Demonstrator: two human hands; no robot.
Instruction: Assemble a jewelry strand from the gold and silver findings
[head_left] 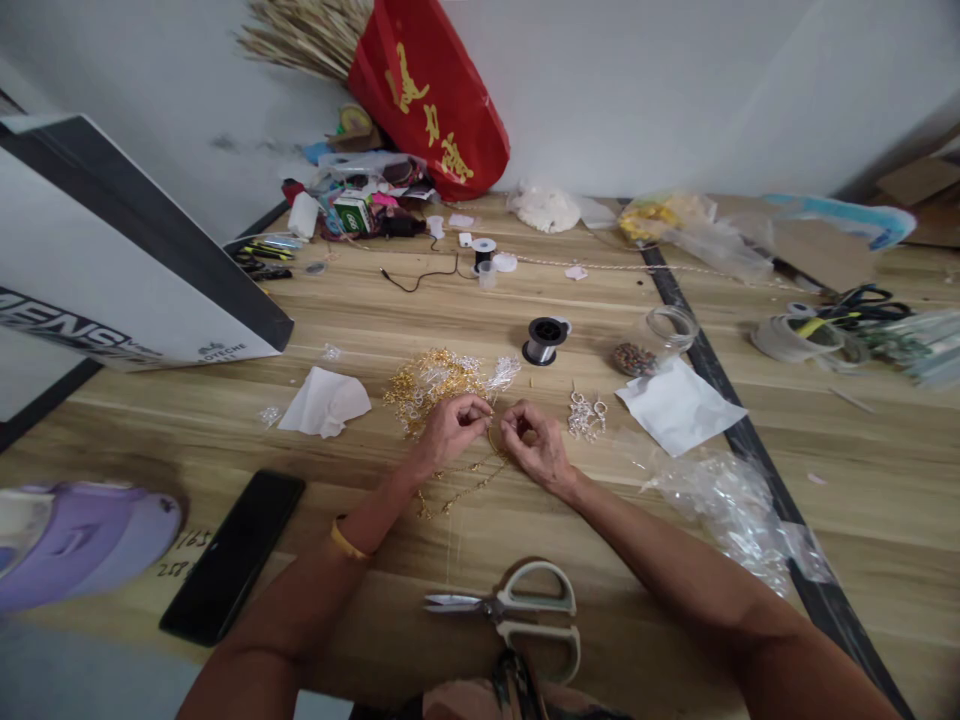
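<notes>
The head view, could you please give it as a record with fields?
Left hand: fingertips pinched; anything between them too small to tell
Right hand: likewise pinched, apart from the left
Gold chain: this side of the hands
Shiny pile: beyond the left hand
Near spool: upright, beyond the hands
Scissors: near the person, blades pointing left
Phone: left of the scissors

single head-worn cam, wide field, facing forward and down, arms (675, 570) in from the bottom edge, left hand (454, 428) and right hand (538, 445) near mid-frame, tabletop (352, 315) spread around them, wall (637, 100) farthest, across the top
</notes>
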